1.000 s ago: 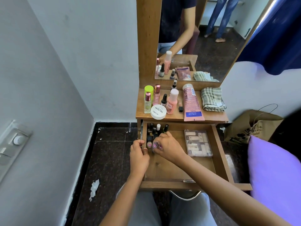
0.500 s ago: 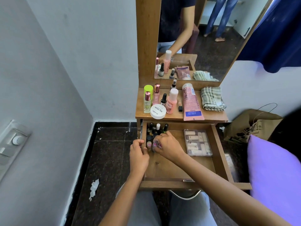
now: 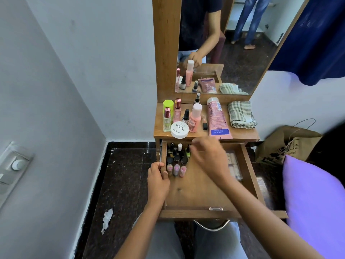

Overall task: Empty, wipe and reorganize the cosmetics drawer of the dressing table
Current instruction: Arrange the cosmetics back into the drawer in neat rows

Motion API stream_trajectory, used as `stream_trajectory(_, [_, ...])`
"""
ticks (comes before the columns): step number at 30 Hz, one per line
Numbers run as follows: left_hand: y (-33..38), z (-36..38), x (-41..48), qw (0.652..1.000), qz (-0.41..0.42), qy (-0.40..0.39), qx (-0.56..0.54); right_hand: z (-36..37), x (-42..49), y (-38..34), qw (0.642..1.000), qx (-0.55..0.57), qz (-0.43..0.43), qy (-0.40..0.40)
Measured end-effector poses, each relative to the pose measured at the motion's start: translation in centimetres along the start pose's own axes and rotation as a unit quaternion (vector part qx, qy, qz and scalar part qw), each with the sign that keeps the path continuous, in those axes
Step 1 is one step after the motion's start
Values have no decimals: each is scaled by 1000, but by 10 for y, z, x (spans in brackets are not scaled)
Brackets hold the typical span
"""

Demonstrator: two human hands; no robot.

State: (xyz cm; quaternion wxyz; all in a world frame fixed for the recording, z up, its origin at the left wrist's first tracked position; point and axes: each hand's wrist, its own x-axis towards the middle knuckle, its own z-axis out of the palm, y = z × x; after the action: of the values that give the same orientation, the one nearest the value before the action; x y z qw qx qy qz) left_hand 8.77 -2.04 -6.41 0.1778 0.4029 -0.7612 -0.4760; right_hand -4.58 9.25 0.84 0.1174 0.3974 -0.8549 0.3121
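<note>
- White walls and a dark speckled floor meet behind the drawer.
- The wooden dressing table, above the drawer, carries a pink tube, a checked cloth and a white jar.
- The drawer, smooth brown wood, is pulled out over my lap.
- My right hand hovers blurred over the drawer's back; whether it holds anything I cannot tell.
- My left hand grips the drawer's left wall.
- Small nail polish bottles crowd its back left corner.

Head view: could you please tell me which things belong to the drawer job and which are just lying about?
Job: drawer, polish bottles, clear box, cloth, tube, jar.
Lying about: paper bag, pillow, paper scrap, switch.
</note>
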Motion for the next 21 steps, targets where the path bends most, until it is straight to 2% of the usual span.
stream_trajectory(3, [-1,1,0,1000,0,3,-1,-20,35,19,992,2,105,70])
stream_trajectory(6, [0,1,-1,1000,-1,2,-2,-17,66,36,986,-31,158,34])
stream_trajectory(9, [2,0,-2,1000,-5,0,-5,-6,83,43,981,-87,169,-26])
stream_trajectory(14, [3,-1,-1,1000,-8,0,-1,5,91,36,968,-193,143,-68])
stream_trajectory(21, [2,-1,-2,1000,-8,-4,-5,10,89,40,967,-150,200,-42])
